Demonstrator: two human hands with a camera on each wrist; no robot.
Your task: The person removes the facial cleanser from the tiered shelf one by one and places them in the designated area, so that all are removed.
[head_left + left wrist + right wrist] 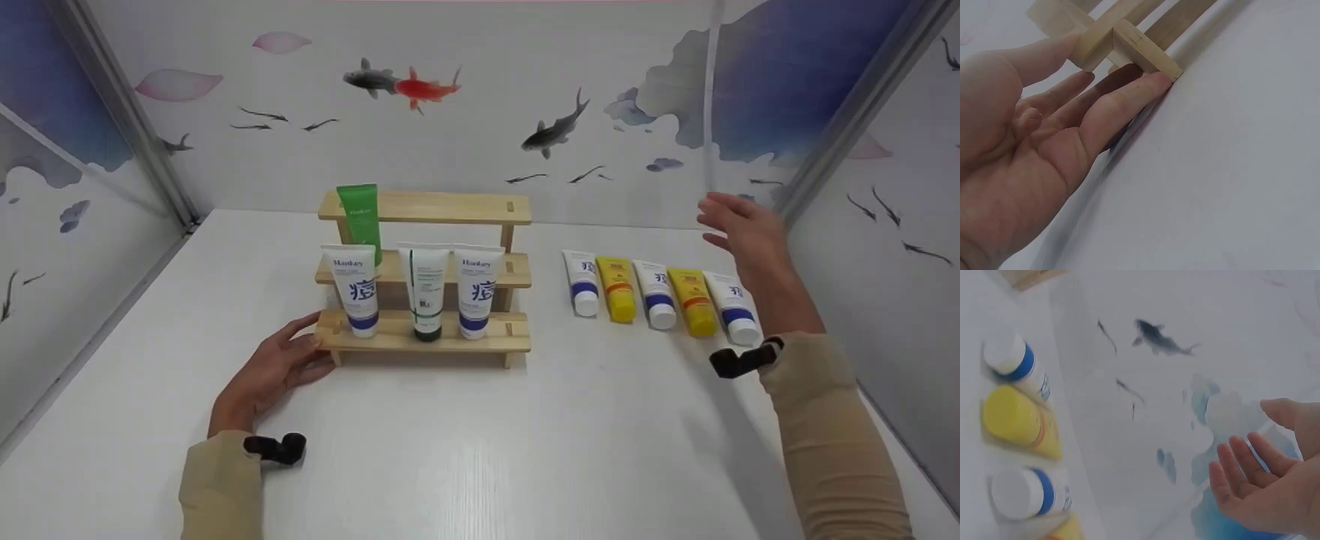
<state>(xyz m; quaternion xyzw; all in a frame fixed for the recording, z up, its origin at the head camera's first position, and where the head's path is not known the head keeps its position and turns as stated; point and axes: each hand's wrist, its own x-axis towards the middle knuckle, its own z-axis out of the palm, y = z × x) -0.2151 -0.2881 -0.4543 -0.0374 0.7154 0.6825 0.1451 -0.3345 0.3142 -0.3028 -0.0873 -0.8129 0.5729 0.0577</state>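
Observation:
A three-step wooden rack [427, 208] stands on the white table. My left hand [274, 367] grips the left end of its lowest step; in the left wrist view the thumb lies at the step's end and a finger touches the leg [1157, 56]. On that step stand two white tubes with blue bands, one left [351, 281] and one right [478, 281], with a dark-capped white tube [426, 289] between them. A green tube [361, 214] stands higher up, at the left. My right hand [754, 236] is raised at the right with fingers extended, holding nothing.
Right of the rack lies a row of tubes, white ones [655, 292] alternating with yellow ones [693, 301]. The rightmost white tube [731, 306] is close to the right forearm. A back wall [480, 150] with painted fish and side panels enclose the table [450, 450].

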